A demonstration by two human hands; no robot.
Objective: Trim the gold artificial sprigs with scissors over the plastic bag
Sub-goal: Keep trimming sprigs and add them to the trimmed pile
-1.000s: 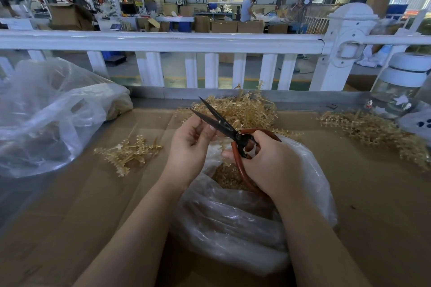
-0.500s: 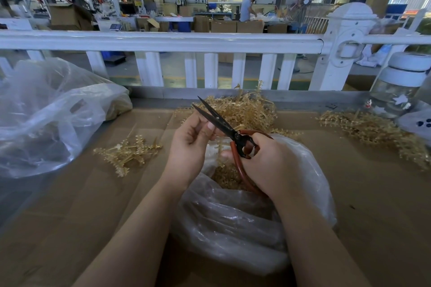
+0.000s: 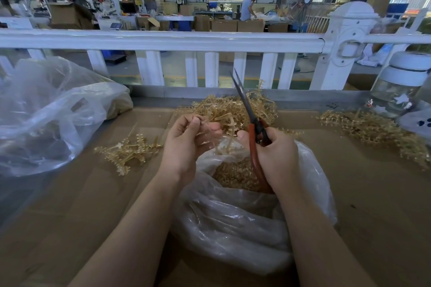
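My right hand point(image 3: 276, 157) grips red-handled scissors point(image 3: 253, 127), whose dark blades are closed and point up and away. My left hand point(image 3: 186, 140) pinches a thin gold sprig stem point(image 3: 225, 121) just left of the blades. Both hands hover over an open clear plastic bag point(image 3: 233, 223) that holds gold trimmings point(image 3: 235, 175). A heap of gold sprigs point(image 3: 231, 109) lies behind the hands. A few more sprigs point(image 3: 127, 151) lie to the left.
A large crumpled plastic bag point(image 3: 49, 114) sits at the left on the cardboard-covered table point(image 3: 373, 193). Another spread of gold sprigs point(image 3: 377, 133) and a white-lidded glass jar point(image 3: 398, 86) are at the right. A white railing point(image 3: 163, 41) runs along the table's far edge.
The scissor blades have closed and swung from pointing up-left to nearly upright. My left hand has drawn slightly left, and a bare stem now shows between its fingers.
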